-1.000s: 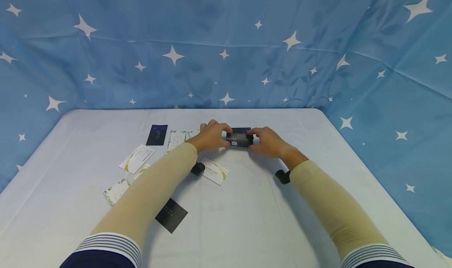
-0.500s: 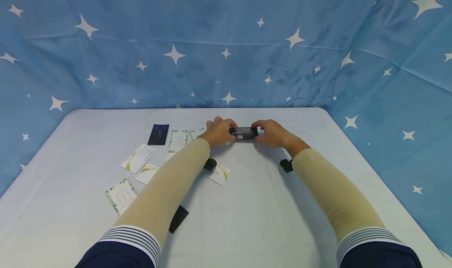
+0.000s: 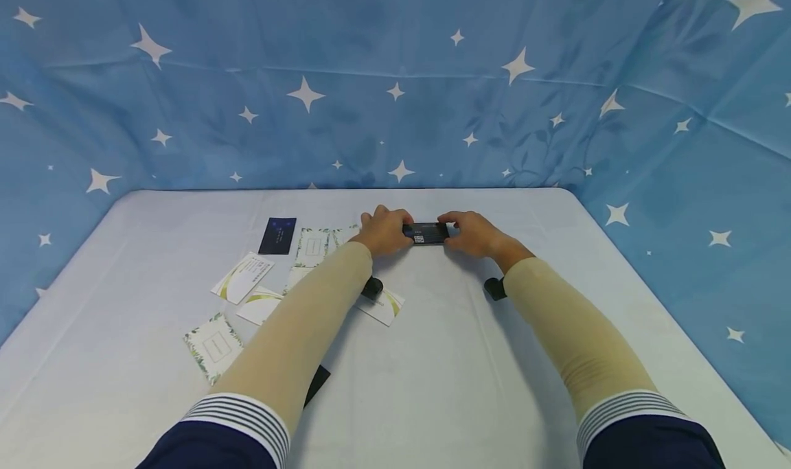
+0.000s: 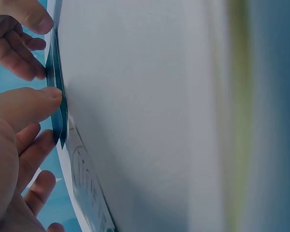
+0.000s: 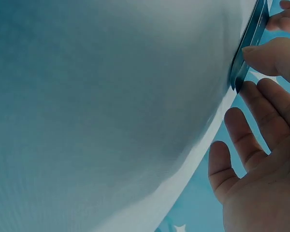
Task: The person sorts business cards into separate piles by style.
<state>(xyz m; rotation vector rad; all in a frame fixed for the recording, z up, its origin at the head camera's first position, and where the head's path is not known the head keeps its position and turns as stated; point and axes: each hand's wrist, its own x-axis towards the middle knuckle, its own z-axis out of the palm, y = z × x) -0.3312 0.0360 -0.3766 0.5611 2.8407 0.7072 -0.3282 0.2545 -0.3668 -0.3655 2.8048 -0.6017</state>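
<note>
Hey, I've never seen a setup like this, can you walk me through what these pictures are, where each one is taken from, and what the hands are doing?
There is no machine here: a person works with two bare hands and wears three cameras. The wide picture comes from a camera on the head, looking down at a table under a pale cloth, with a blue starred cloth hung behind it. The two close, tilted pictures come from cameras on the wrists, so you see the table edge-on and the fingers from beside.

The left hand and the right hand pinch a small stack of dark cards between them, one hand at each end. The left wrist view shows the stack standing on its edge on the cloth, thumb against it.

More cards lie loose on the left: a dark card, several white cards, and one patterned card.
</note>
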